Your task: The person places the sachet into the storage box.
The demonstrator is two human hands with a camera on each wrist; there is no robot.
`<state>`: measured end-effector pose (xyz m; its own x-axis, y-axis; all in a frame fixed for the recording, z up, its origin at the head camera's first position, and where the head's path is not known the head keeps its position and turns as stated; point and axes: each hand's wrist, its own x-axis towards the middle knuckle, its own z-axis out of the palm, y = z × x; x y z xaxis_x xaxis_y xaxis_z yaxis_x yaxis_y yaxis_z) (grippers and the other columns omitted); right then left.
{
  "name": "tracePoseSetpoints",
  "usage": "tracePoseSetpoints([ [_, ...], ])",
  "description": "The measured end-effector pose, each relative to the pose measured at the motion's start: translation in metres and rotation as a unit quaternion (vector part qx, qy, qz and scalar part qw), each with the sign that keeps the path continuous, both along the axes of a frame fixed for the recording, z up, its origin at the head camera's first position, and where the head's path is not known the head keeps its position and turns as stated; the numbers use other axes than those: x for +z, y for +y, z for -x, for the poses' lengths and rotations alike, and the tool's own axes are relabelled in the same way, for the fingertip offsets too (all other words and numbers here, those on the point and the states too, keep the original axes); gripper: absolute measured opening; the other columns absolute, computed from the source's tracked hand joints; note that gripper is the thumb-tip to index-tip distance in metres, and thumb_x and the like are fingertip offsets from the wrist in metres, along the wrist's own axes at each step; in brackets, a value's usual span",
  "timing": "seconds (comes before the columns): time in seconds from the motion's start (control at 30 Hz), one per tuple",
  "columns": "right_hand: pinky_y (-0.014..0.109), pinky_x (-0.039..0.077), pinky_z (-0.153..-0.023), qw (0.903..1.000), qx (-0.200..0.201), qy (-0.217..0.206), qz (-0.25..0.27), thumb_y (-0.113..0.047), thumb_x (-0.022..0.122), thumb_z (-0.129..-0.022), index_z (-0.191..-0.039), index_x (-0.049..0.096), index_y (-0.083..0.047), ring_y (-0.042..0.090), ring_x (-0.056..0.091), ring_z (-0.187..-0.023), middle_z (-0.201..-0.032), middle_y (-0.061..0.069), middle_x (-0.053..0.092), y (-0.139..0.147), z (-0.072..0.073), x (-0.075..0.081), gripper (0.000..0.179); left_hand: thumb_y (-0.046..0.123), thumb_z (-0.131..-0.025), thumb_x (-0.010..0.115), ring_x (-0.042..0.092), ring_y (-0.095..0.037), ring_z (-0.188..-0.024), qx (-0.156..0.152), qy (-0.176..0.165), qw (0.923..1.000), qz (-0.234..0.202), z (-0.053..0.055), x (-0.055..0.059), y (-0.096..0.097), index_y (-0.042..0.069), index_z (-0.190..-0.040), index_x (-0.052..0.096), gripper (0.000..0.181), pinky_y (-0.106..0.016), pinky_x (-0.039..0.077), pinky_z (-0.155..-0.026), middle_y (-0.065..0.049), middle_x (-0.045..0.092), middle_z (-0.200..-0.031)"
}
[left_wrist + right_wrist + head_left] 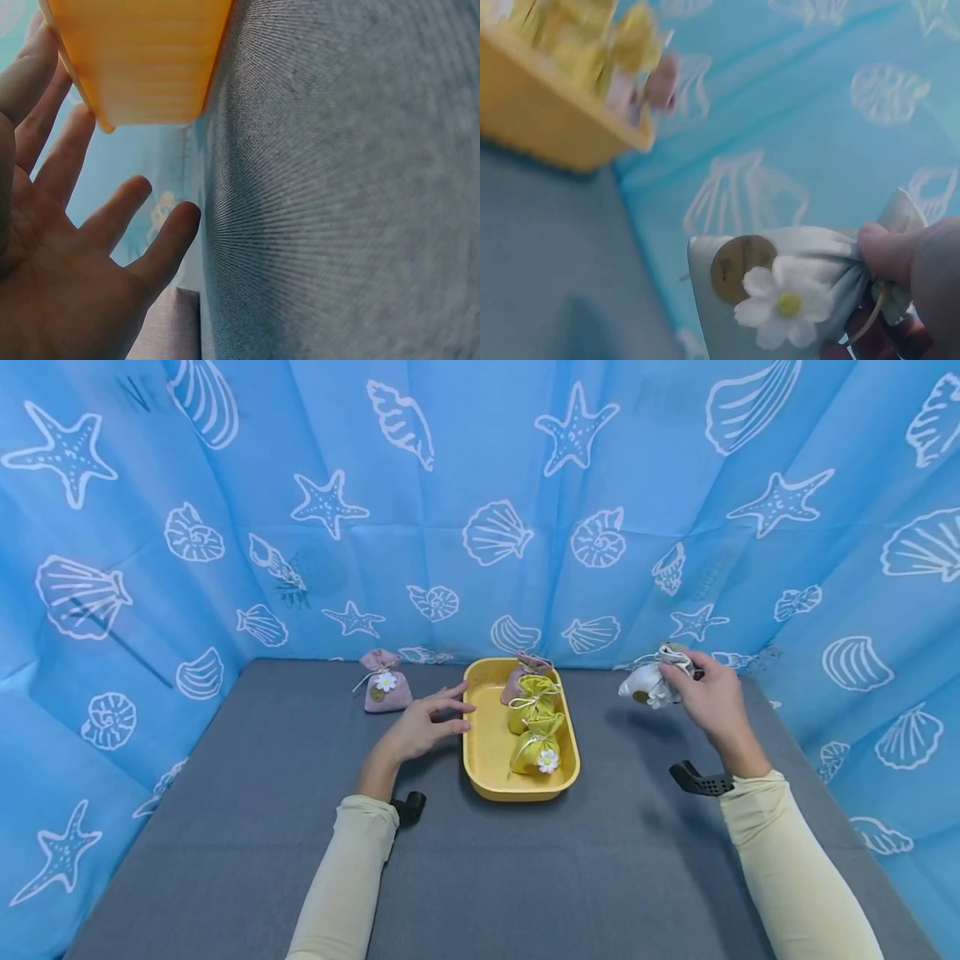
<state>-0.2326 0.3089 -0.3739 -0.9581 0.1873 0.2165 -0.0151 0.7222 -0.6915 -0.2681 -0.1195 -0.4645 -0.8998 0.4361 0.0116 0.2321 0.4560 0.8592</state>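
Note:
My right hand (711, 695) pinches the gathered neck of a white drawstring pouch (647, 685), held above the table right of the tray. In the right wrist view the pouch (780, 292) shows a white flower and a round brown tag. My left hand (422, 727) has its fingers spread, fingertips right at the left rim of the yellow tray (480, 781). Inside the tray, along its right side, two yellow pouches (538, 745) and a pink pouch (513, 685) stand in a row. Another pink pouch (388, 690) with a white flower sits on the table left of the tray.
The grey cloth-covered table (495, 877) reaches back to a blue curtain (465, 468) printed with white shells and starfish, which also closes both sides. A black wrist mount (701, 779) sticks out from the right forearm, another (409, 808) from the left.

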Motion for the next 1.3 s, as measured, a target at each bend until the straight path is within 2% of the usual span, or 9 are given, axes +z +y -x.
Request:
tracePoseSetpoints([
  [0.13, 0.021, 0.049, -0.057, 0.9985, 0.004, 0.004, 0.054, -0.047, 0.058, -0.101, -0.133, 0.063, -0.006, 0.007, 0.055, -0.077, -0.096, -0.002, 0.061, -0.018, -0.004, 0.019, 0.053, 0.033, -0.097, 0.072, 0.013, -0.03, -0.161, -0.006, 0.004, 1.0, -0.001, 0.001, -0.001, 0.0, 0.018, -0.132, 0.07, 0.038, -0.06, 0.012, -0.129, 0.016, 0.036, -0.165],
  [0.3, 0.018, 0.051, -0.062, 0.9919, 0.032, 0.034, 0.118, -0.042, 0.062, -0.1, -0.126, 0.064, -0.006, 0.003, 0.059, -0.08, -0.088, -0.016, 0.061, -0.041, -0.005, 0.038, 0.045, 0.034, -0.097, 0.07, 0.014, -0.03, -0.161, -0.01, 0.001, 0.9999, 0.004, 0.0, 0.001, -0.001, 0.018, -0.132, 0.069, 0.039, -0.059, 0.013, -0.129, 0.017, 0.034, -0.165],
  [0.43, 0.014, 0.054, -0.067, 0.9879, 0.055, 0.054, 0.134, -0.038, 0.063, -0.101, -0.128, 0.065, -0.004, -0.002, 0.061, -0.082, -0.089, -0.02, 0.062, -0.06, -0.004, 0.05, 0.043, 0.035, -0.099, 0.068, 0.012, -0.03, -0.162, -0.02, -0.006, 0.9997, 0.01, 0.0, 0.002, -0.001, 0.018, -0.134, 0.068, 0.039, -0.059, 0.012, -0.129, 0.017, 0.03, -0.167],
  [0.63, 0.014, 0.055, -0.07, 0.9843, 0.099, 0.06, 0.133, -0.031, 0.063, -0.102, -0.13, 0.064, -0.001, -0.001, 0.063, -0.085, -0.097, -0.014, 0.063, -0.085, 0.0, 0.062, 0.041, 0.034, -0.1, 0.067, 0.01, -0.031, -0.162, -0.034, -0.013, 0.9993, 0.005, 0.0, 0.004, -0.003, 0.017, -0.134, 0.066, 0.038, -0.059, 0.01, -0.13, 0.016, 0.027, -0.168],
  [0.8, 0.014, 0.055, -0.073, 0.9798, 0.131, 0.07, 0.134, -0.025, 0.065, -0.101, -0.127, 0.066, 0.0, 0.001, 0.063, -0.083, -0.096, -0.011, 0.066, -0.109, 0.007, 0.067, 0.036, 0.035, -0.1, 0.067, 0.01, -0.03, -0.162, -0.035, -0.016, 0.9993, 0.003, -0.001, 0.004, -0.003, 0.017, -0.134, 0.066, 0.039, -0.058, 0.01, -0.13, 0.016, 0.026, -0.168],
  [0.9, 0.015, 0.056, -0.073, 0.977, 0.147, 0.07, 0.138, -0.022, 0.066, -0.1, -0.124, 0.067, 0.001, 0.003, 0.062, -0.081, -0.097, -0.003, 0.067, -0.124, 0.013, 0.068, 0.033, 0.036, -0.1, 0.066, 0.01, -0.03, -0.162, -0.035, -0.018, 0.9992, 0.003, -0.002, 0.005, -0.003, 0.018, -0.135, 0.066, 0.039, -0.058, 0.01, -0.13, 0.017, 0.026, -0.168],
  [1.1, 0.018, 0.056, -0.075, 0.9739, 0.175, 0.041, 0.139, -0.021, 0.064, -0.101, -0.125, 0.066, 0.0, 0.009, 0.061, -0.083, -0.108, 0.015, 0.067, -0.148, 0.029, 0.064, 0.032, 0.039, -0.1, 0.065, 0.009, -0.031, -0.162, -0.041, -0.012, 0.9991, 0.003, -0.001, 0.004, -0.004, 0.018, -0.135, 0.066, 0.041, -0.059, 0.009, -0.129, 0.017, 0.025, -0.168],
  [1.23, 0.023, 0.058, -0.077, 0.9728, 0.19, 0.032, 0.129, -0.019, 0.062, -0.102, -0.126, 0.065, 0.001, 0.01, 0.061, -0.084, -0.11, 0.017, 0.066, -0.16, 0.038, 0.057, 0.031, 0.041, -0.099, 0.065, 0.008, -0.032, -0.162, -0.048, -0.008, 0.9988, 0.0, 0.0, 0.003, -0.005, 0.018, -0.136, 0.065, 0.043, -0.059, 0.009, -0.13, 0.017, 0.024, -0.169],
  [1.3, 0.026, 0.058, -0.071, 0.9726, 0.197, 0.03, 0.119, -0.019, 0.062, -0.102, -0.125, 0.066, 0.0, 0.01, 0.06, -0.078, -0.105, 0.015, 0.067, -0.166, 0.042, 0.053, 0.029, 0.04, -0.099, 0.066, 0.008, -0.032, -0.162, -0.047, -0.01, 0.9989, -0.002, 0.0, 0.003, -0.005, 0.018, -0.135, 0.065, 0.043, -0.059, 0.009, -0.13, 0.016, 0.024, -0.169],
])
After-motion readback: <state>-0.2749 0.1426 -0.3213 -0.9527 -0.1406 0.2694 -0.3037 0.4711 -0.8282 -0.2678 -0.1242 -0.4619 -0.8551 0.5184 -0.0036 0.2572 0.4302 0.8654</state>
